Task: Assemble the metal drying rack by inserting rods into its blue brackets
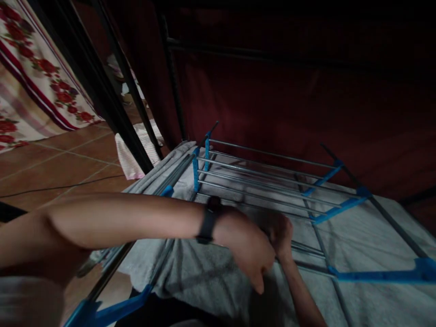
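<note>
A metal drying rack (pixel 265 181) with blue plastic joints fills the middle of the view, and a grey cloth (pixel 200 277) is draped over its rods. My left hand (pixel 247 250), with a black watch (pixel 207 220) on its wrist, reaches across from the left. Its fingers are bent down and held together on the grey cloth. My right hand (pixel 281 231) comes up from below and sits just behind the left hand. It is curled closed at the rack's rods, and the left hand hides what it holds.
A dark red fabric wall (pixel 306 91) with black poles stands right behind the rack. To the left are a brown tiled floor (pixel 61 163), a flowered cloth (pixel 30 81), a black cable and a pale striped cloth (pixel 131 156) on the floor.
</note>
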### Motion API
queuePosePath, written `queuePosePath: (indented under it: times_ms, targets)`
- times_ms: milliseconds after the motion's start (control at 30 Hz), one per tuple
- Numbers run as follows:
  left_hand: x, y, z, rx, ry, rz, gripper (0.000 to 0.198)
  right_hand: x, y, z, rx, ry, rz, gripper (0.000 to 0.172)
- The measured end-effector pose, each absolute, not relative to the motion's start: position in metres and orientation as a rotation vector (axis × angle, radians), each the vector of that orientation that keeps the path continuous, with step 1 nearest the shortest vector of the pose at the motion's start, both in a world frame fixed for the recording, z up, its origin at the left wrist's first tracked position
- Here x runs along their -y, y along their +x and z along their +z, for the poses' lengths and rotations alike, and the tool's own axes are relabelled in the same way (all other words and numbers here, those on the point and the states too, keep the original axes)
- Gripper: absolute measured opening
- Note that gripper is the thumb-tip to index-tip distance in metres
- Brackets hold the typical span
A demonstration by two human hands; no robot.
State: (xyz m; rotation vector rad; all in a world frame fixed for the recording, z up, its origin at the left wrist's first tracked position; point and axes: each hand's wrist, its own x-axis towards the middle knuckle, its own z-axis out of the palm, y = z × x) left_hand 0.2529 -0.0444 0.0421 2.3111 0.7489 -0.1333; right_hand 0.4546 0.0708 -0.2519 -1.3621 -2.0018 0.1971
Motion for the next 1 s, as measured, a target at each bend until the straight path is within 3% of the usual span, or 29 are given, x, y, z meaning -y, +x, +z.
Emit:
queuePosePath:
  times_ms: [67, 100, 167, 267, 333, 500, 600, 833, 1000]
  targets:
    - [0.064, 0.203, 0.11, -0.825, 2.008, -0.077, 0.02, -0.058, 0.419, -0.245, 2.086, -1.258, 0.255, 0.046]
    - [0.071, 0.174, 0.136, -0.918, 1.894, -0.007, 0.014, -0.053, 0.401, -0.242, 2.115, -1.214, 0.277, 0.046]
    - [0.079, 0.113, 0.162, -1.073, 1.772, 0.37, 0.027, -0.044, 0.369, -0.234, 2.17, -1.137, 0.317, 0.047]
    - [0.075, 0.03, 0.13, -1.46, 1.459, 1.33, 0.04, -0.038, 0.328, -0.224, 2.239, -1.074, 0.374, 0.048]
    - [0.063, -0.007, 0.075, -1.578, 1.109, 1.527, 0.038, -0.037, 0.303, -0.218, 2.281, -1.026, 0.412, 0.049]
    - [0.027, -0.024, -0.075, -1.781, 0.822, 1.343, 0.025, -0.044, 0.251, -0.214, 2.407, -0.947, 0.47, 0.05]
    - [0.01, -0.008, -0.131, -1.86, 0.977, 1.264, 0.035, -0.047, 0.226, -0.215, 2.465, -0.928, 0.507, 0.046]
    - [-0.014, 0.002, -0.192, -1.989, 1.379, 1.08, 0.037, -0.054, 0.17, -0.21, 2.659, -0.951, 0.457, 0.033]
    - [-0.01, -0.001, -0.217, -2.096, 1.428, 1.079, 0.043, -0.063, 0.155, -0.198, 2.757, -0.99, 0.394, 0.037]
